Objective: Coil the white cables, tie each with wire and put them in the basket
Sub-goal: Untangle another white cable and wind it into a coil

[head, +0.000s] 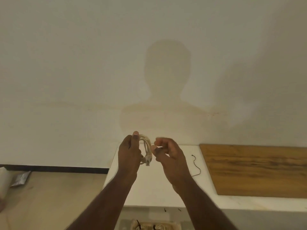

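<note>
My left hand [130, 151] grips a coiled white cable [147, 146] upright above the white table [149, 188]; a clear plug hangs at the coil's lower end. My right hand [167, 151] is close beside the coil with fingers curled, fingertips pinched near the cable; whether it holds a wire I cannot tell. A thin black wire [196, 165] lies loose on the table to the right. At the bottom edge a pale basket [174, 225] shows, holding coiled cables bound with dark ties.
A brown wooden board [257, 170] lies on the table's right part. A plain wall stands right behind the table. On the floor at left lie a grey packet [21, 178] and a white object [3, 181]. Small black wire bits [165, 209] sit below the table's front edge.
</note>
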